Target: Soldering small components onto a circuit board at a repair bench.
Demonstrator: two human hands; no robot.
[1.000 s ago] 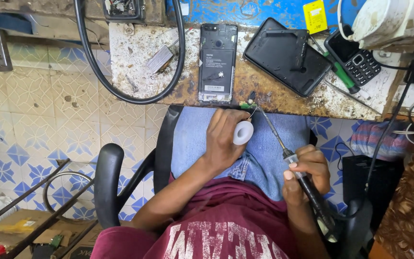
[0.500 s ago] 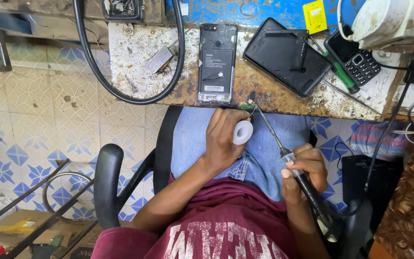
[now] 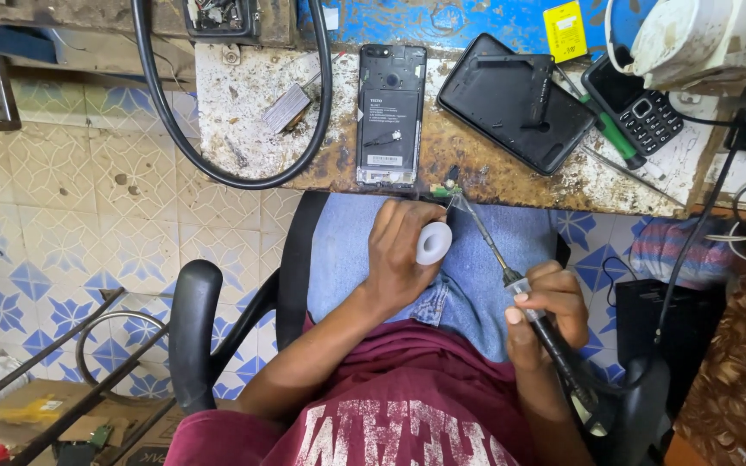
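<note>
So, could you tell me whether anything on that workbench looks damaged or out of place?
Yes. The smartphone lies with its back cover off, its insides exposed. The bench top is scorched and worn at its front edge. The right hand brings a soldering iron to a small green board at that edge.

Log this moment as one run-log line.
left hand: holds white spool | right hand: grips soldering iron, tip at small green board on bench edge | opened phone beyond
</note>
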